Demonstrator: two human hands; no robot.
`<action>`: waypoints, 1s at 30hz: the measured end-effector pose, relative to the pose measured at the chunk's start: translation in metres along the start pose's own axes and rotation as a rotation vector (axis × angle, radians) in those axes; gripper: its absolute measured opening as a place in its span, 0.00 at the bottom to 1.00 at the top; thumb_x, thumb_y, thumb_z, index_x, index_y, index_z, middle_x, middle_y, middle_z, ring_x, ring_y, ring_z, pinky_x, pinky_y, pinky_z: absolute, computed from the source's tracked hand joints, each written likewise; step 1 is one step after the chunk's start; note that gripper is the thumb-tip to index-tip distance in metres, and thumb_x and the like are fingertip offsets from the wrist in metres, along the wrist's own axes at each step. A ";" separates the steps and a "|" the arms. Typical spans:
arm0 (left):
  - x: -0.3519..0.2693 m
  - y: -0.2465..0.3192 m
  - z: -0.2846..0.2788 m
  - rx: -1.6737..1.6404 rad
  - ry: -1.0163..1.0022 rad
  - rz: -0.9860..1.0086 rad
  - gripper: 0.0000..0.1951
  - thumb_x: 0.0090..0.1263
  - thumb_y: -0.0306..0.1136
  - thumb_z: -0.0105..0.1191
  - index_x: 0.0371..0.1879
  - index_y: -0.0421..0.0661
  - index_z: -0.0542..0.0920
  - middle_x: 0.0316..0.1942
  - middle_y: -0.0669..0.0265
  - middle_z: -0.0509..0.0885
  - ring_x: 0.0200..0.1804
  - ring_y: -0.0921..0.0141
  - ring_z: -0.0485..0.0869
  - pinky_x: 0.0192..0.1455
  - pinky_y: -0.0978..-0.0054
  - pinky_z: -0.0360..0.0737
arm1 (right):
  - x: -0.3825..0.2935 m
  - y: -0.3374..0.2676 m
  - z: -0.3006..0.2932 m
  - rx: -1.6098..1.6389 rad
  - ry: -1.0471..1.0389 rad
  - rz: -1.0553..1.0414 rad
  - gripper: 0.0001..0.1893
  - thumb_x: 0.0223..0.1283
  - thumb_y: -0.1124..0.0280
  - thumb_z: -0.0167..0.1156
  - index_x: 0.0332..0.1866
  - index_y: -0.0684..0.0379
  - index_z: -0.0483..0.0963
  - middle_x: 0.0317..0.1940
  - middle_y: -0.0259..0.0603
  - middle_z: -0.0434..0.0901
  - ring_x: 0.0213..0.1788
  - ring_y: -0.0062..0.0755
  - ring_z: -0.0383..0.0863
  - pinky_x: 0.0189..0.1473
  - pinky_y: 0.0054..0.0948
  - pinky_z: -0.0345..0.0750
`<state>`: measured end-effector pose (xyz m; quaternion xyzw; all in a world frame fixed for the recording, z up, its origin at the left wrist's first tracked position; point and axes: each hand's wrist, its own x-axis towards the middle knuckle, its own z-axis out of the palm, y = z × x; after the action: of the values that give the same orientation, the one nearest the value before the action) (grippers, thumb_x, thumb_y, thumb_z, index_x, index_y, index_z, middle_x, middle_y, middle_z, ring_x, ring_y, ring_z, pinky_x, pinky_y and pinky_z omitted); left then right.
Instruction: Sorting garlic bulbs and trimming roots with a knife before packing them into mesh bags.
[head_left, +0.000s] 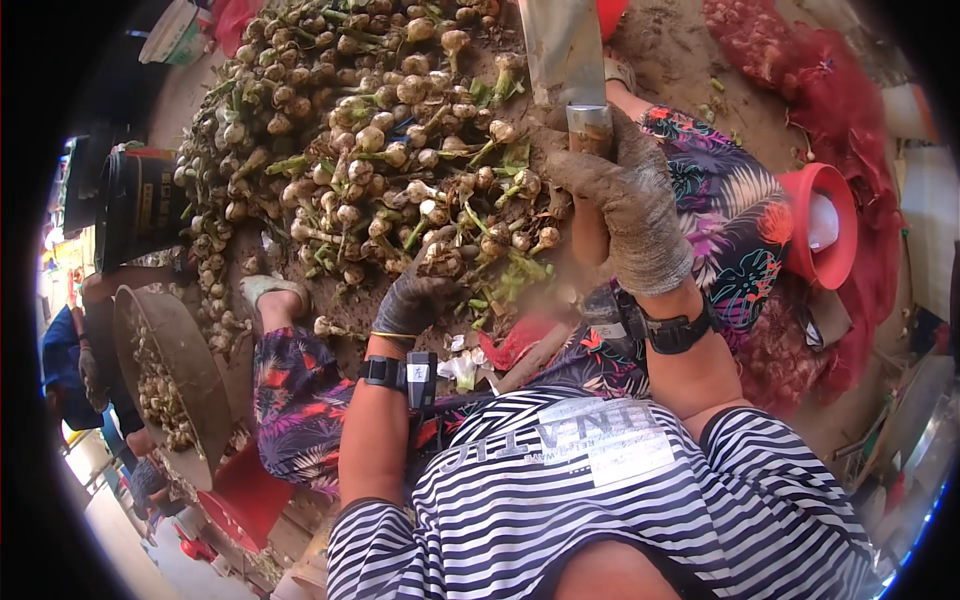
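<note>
My right hand (630, 195), in a muddy knit glove, is closed round the wooden handle of a broad-bladed cleaver (566, 60); the blade points away from me. My left hand (420, 292), in a dark glove, holds a dirty garlic bulb (441, 259) at the near edge of a large heap of garlic bulbs (360, 142) with stems and roots. Cut green stem pieces (517, 281) lie between the two hands. Below them a wooden piece (534, 358) and a red cloth (517, 341) lie between my legs.
Red mesh sacks (840, 112) and a red bucket (821, 225) stand at the right. To the left are a black bucket (139, 202), a round tub (180, 322) with garlic inside and a red container (251, 487). Other people's arms (90, 375) show at the far left.
</note>
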<state>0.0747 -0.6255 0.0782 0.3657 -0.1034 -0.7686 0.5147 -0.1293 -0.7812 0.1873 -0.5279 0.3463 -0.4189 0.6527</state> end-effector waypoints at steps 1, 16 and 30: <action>0.003 0.003 -0.002 0.009 -0.011 0.004 0.33 0.59 0.24 0.54 0.64 0.45 0.55 0.53 0.62 0.75 0.48 0.69 0.77 0.49 0.72 0.77 | 0.001 -0.007 -0.002 -0.002 0.004 -0.014 0.17 0.51 0.73 0.59 0.48 0.62 0.71 0.37 0.32 0.75 0.35 0.17 0.72 0.38 0.18 0.71; 0.128 0.057 0.066 0.756 0.323 0.104 0.17 0.53 0.26 0.58 0.44 0.45 0.74 0.28 0.73 0.76 0.30 0.77 0.76 0.34 0.81 0.76 | 0.002 -0.059 -0.054 0.300 0.359 0.101 0.16 0.49 0.75 0.58 0.46 0.63 0.69 0.28 0.34 0.73 0.24 0.23 0.73 0.26 0.21 0.72; 0.144 0.048 0.056 1.123 0.279 0.697 0.17 0.57 0.21 0.54 0.47 0.40 0.74 0.41 0.67 0.79 0.44 0.76 0.76 0.49 0.81 0.73 | 0.001 -0.070 -0.054 0.319 0.391 0.174 0.18 0.47 0.69 0.58 0.45 0.63 0.70 0.28 0.34 0.73 0.23 0.23 0.71 0.26 0.19 0.70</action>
<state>0.0422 -0.7835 0.0781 0.6186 -0.5318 -0.3328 0.4731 -0.1898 -0.8098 0.2446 -0.2955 0.4394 -0.5043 0.6821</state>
